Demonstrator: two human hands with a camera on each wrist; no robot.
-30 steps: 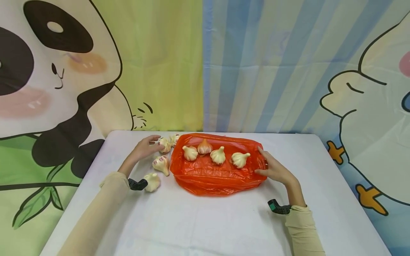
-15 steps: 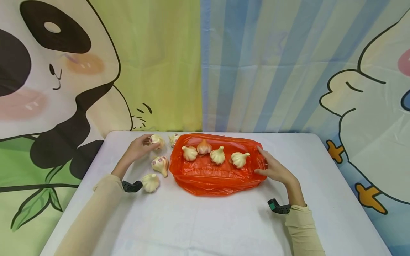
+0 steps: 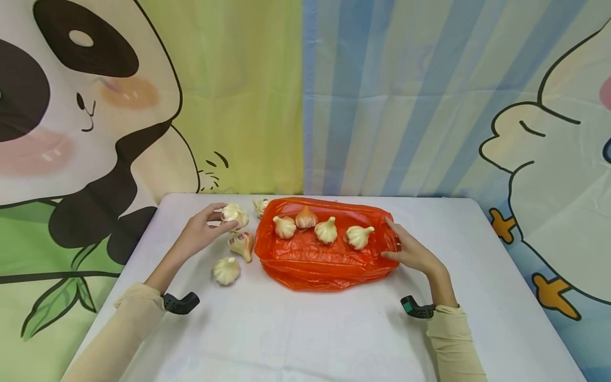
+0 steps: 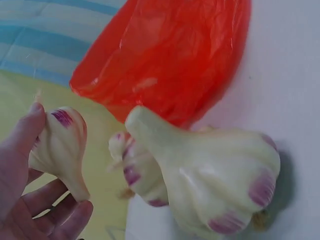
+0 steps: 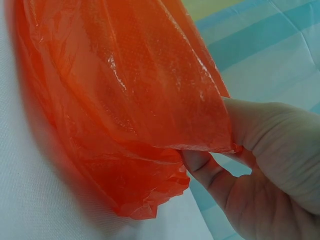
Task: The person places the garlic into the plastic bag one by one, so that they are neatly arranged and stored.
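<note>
My left hand [image 3: 202, 233] holds a garlic bulb [image 3: 235, 215] between thumb and fingers, left of the red plastic bag [image 3: 324, 269]. In the left wrist view, that held bulb [image 4: 62, 142] has purple patches and its stem points down along the fingers. At the bag's right end, my right hand [image 3: 414, 252] grips the rim. The right wrist view shows the thumb at the bag's edge and the fingers against the plastic [image 5: 125, 100]. Inside the open bag lie several bulbs, among them a browner one [image 3: 306, 217] and a pale one [image 3: 359, 237] at the right.
Outside the bag, a purple-marked bulb [image 3: 241, 245] lies just below the held one. Another bulb [image 3: 226, 271] is nearer the front, and a third [image 3: 260, 207] sits by the bag's back left corner. A white cloth [image 3: 310, 339] covers the table; printed curtains [image 3: 248, 106] hang behind.
My left hand has taken hold of a garlic bulb beside the bag and drawn it left, away from the bulb at the back corner. The right hand stays on the bag's rim.
</note>
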